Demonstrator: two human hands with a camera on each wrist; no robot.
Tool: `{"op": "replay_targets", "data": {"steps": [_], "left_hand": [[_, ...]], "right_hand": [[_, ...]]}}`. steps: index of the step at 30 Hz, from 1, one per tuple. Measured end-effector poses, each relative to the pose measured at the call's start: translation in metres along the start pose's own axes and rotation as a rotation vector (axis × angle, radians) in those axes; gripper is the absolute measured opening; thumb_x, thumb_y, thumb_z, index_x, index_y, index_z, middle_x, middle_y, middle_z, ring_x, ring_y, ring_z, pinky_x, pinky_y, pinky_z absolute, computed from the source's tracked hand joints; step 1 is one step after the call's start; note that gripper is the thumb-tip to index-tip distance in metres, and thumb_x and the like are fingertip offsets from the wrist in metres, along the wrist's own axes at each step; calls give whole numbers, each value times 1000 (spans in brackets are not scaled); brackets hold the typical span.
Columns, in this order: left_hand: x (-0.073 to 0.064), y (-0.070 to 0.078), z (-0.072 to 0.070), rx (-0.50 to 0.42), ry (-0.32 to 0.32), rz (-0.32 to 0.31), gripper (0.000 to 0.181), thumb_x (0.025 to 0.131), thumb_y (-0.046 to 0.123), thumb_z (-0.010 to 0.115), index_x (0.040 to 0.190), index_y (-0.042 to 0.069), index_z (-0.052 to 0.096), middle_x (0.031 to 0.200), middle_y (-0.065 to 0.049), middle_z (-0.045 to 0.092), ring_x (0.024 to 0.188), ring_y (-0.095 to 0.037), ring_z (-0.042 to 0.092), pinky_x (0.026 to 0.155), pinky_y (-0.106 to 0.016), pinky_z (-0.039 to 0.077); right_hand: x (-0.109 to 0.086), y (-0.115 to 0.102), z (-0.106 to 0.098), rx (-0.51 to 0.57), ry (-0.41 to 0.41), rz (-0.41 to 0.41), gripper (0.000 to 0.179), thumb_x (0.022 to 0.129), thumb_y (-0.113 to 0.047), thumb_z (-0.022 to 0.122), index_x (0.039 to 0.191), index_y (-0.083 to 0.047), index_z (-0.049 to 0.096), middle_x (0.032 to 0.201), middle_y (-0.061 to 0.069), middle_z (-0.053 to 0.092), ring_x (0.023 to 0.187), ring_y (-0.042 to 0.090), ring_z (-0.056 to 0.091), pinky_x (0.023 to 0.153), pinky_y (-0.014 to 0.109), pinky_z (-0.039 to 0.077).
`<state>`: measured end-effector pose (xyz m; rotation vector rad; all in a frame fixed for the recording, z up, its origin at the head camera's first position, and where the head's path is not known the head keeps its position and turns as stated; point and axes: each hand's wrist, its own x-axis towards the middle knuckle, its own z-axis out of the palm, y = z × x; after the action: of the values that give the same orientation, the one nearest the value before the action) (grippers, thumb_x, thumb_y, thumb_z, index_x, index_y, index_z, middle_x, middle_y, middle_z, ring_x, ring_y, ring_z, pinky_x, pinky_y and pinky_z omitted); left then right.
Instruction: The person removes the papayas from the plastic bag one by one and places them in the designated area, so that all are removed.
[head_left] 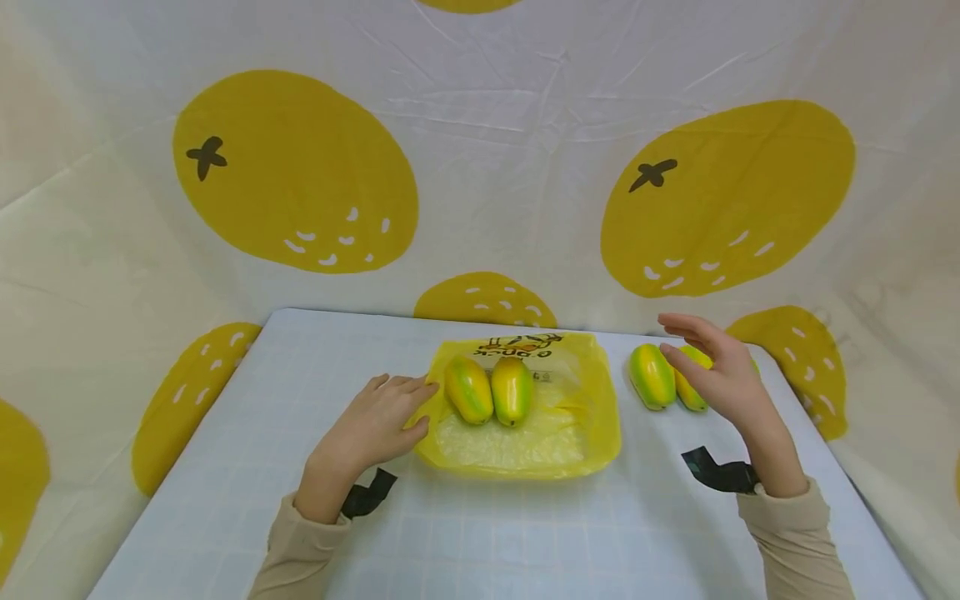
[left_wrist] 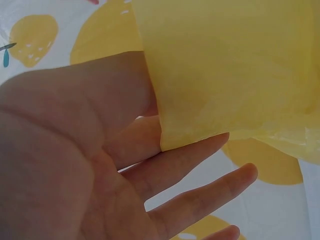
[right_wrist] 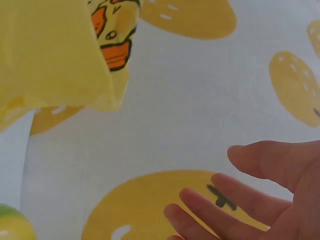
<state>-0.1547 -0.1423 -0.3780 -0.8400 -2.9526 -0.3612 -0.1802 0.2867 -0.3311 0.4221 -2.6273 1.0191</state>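
A yellow plastic bag (head_left: 600, 429) sits on the worktop (head_left: 525, 542) with its wide mouth facing up, dark print (head_left: 517, 343) showing at its far side and its thin film wrinkled along the bottom. Inside it lie two fruits, yellow streaked with green: a left fruit (head_left: 468, 390) and a right fruit (head_left: 512, 392), side by side and touching, toward the left half of the bag, with bare film to their right and in front of them.

The left hand (head_left: 375, 421) is at the bag's left wall, its fingers apart and fairly straight; in the left wrist view the film covers the ends of the thumb and the finger next to it.

The right hand (head_left: 716, 371) is raised to the right of the bag, holding nothing, its thumb well apart from the fingers. Outside the bag, near this hand, lie an uncovered fruit (head_left: 652, 377) and, just beside it, a partly hidden fruit (head_left: 688, 397) behind the hand
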Motion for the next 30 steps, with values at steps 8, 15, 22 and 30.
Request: {"op": "replay_targets", "data": {"steps": [8,15,22,30], "left_hand": [[0,0,0,-13,-5,-7,44,92,18,67,133,3,62,136,-16,59,123,-34,56,107,-62,35],[-1,0,1,-12,-19,-6,44,93,19,66,133,3,62,136,-16,59,124,-34,55,107,-62,34],[-2,-2,2,-10,-8,2,44,93,19,66,133,2,62,135,-16,60,124,-34,55,107,-62,35],[-2,-3,0,-9,0,10,44,93,19,66,132,2,62,135,-16,60,123,-34,56,107,-62,35]], "right_hand": [[11,-30,14,19,-66,-64,38,97,-16,65,132,-6,60,125,12,64,112,27,59,101,17,42],[24,-51,29,63,-222,-122,37,97,-15,65,132,-6,61,128,11,64,114,31,61,100,55,45],[41,-75,47,48,-404,-158,34,98,-18,63,130,-8,62,126,10,65,112,28,62,99,49,48],[55,-97,69,-33,-577,-166,30,97,-13,62,126,-6,68,124,11,67,109,30,64,94,48,52]]}}
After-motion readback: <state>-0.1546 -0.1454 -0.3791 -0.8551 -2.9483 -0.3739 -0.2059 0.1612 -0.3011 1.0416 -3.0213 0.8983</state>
